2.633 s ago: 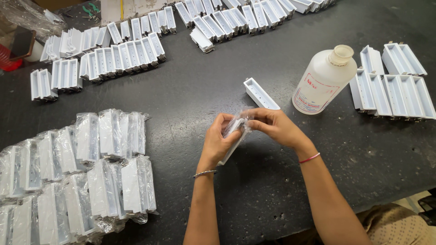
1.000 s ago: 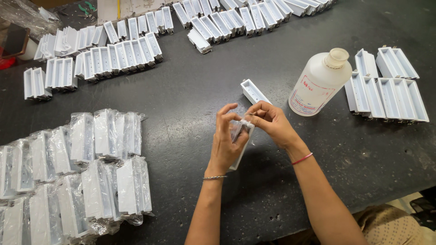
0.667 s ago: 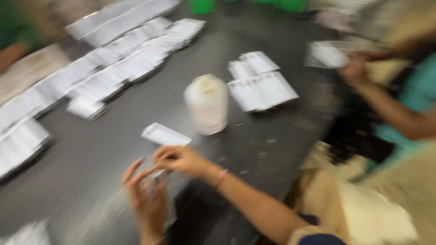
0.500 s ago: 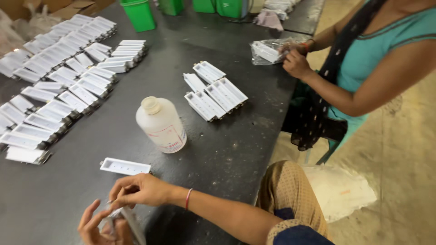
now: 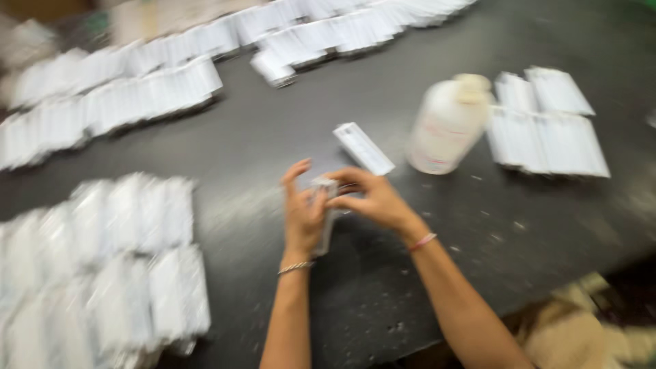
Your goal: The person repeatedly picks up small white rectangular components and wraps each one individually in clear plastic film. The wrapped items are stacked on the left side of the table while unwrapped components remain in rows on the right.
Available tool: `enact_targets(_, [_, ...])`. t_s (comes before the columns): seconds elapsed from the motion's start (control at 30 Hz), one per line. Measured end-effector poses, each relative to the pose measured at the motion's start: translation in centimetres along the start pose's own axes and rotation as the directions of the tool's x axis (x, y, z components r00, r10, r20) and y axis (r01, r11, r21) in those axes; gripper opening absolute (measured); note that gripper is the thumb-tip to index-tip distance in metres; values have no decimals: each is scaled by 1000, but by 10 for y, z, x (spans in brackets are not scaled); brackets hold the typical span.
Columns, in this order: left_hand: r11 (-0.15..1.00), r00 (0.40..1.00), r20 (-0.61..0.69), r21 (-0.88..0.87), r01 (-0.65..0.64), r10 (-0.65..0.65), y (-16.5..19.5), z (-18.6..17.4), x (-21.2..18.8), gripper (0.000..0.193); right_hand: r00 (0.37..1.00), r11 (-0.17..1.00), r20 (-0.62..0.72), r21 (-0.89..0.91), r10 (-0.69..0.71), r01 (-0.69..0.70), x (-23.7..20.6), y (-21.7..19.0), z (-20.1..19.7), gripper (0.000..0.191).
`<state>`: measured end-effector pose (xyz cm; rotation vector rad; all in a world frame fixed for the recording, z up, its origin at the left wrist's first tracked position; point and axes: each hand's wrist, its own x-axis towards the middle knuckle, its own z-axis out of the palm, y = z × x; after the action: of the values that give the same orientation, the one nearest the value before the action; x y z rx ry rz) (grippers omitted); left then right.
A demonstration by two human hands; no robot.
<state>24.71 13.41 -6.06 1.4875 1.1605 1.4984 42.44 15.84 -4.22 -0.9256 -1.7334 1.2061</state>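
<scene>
A: So, what step is this, going by the hands?

B: Looks like bagging. Both hands meet over the dark table (image 5: pixel 225 143). The left hand (image 5: pixel 302 213) is closed around a slim white part (image 5: pixel 323 229) held upright, seemingly inside a clear sleeve, though the blur makes the sleeve hard to confirm. The right hand (image 5: pixel 372 199) pinches at the part's top end, thumb and fingers together.

A: So the part is off the table?

B: Yes, held between the two hands, just above the surface. A second loose part (image 5: pixel 363 148) lies flat just beyond them, and a white bottle (image 5: pixel 445 126) stands near it to the right.

A: And the piles?

B: Wrapped-looking pieces (image 5: pixel 109 253) sit at the left; bare rows (image 5: pixel 137 89) run along the far edge, with another stack (image 5: pixel 547 130) past the bottle.

A: What would the next move need?

B: My guess: the right fingers must close or fold the sleeve's mouth cleanly while the left keeps the part steady, so it doesn't slide out.
</scene>
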Motion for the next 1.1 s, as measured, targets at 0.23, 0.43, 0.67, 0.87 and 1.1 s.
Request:
enact_targets(0.23, [989, 982, -175, 117, 92, -71, -7, -2, -6, 42, 990, 995, 112, 50, 81, -87, -3, -10, 13, 70])
enact_targets(0.43, [979, 973, -225, 187, 83, -39, 23, 7, -28, 36, 976, 972, 199, 195, 94, -133, -34, -37, 24, 70])
enact_targets(0.67, [701, 938, -346, 667, 255, -11, 47, -26, -40, 29, 959, 969, 151, 35, 238, -246, -44, -23, 4, 58])
enact_targets(0.87, [159, 902, -291, 955, 252, 318, 30, -92, -7, 18, 959, 975, 174, -66, 222, -214, -48, -1, -7, 41])
enact_targets(1.1, [20, 879, -214, 974, 227, 426, 22, -116, 9, 10, 979, 980, 85, -91, 183, -175, -45, 1, -14, 30])
